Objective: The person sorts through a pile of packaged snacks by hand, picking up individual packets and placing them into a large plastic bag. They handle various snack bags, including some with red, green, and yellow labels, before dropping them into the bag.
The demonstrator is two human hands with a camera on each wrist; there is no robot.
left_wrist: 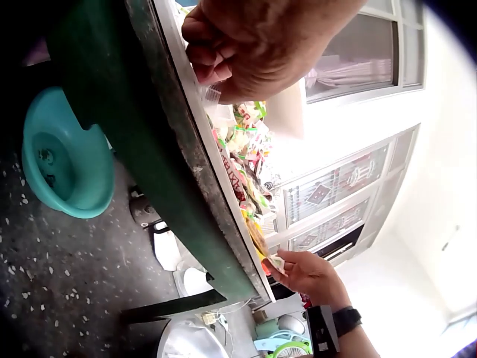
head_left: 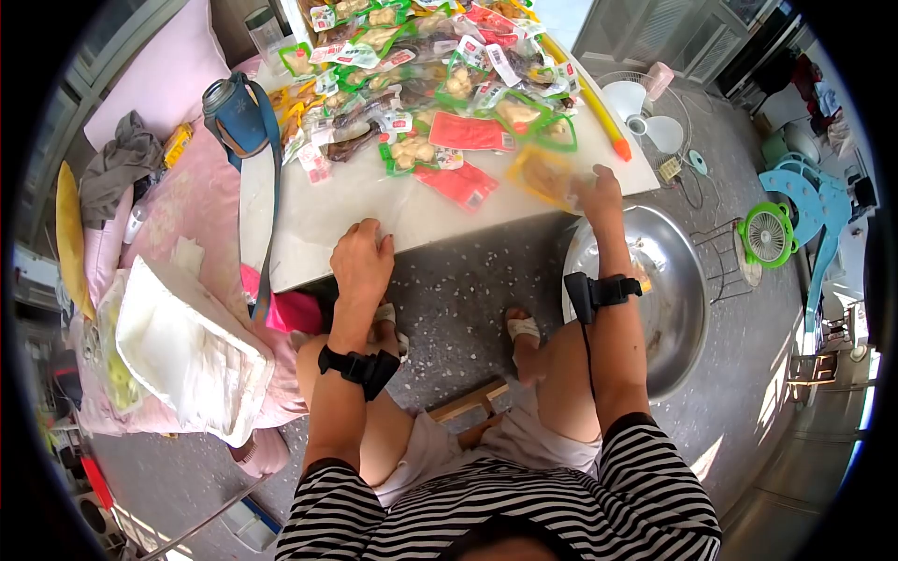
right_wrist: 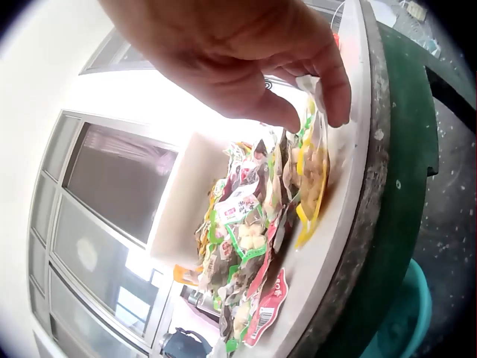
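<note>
My right hand (head_left: 599, 194) pinches one corner of a yellow-edged food packet (head_left: 543, 176) by the table's right front part. In the right wrist view the packet (right_wrist: 313, 175) hangs from thumb and fingers over the tabletop, pale pieces showing through its clear side. My left hand (head_left: 363, 264) rests at the front edge of the white table (head_left: 318, 234), fingers loosely curled, holding nothing that shows. Between and beyond the hands lies a heap of packets (head_left: 374, 112). Nearest are two red packets (head_left: 472, 132) and a green-edged packet (head_left: 410, 152).
A steel basin (head_left: 687, 309) stands on the floor at right. A long yellow tube (head_left: 599, 117) lies along the table's right edge. A blue flask (head_left: 236, 117) with a strap stands at left, behind a white foam box (head_left: 187, 346). Fans (head_left: 769, 234) stand on the right.
</note>
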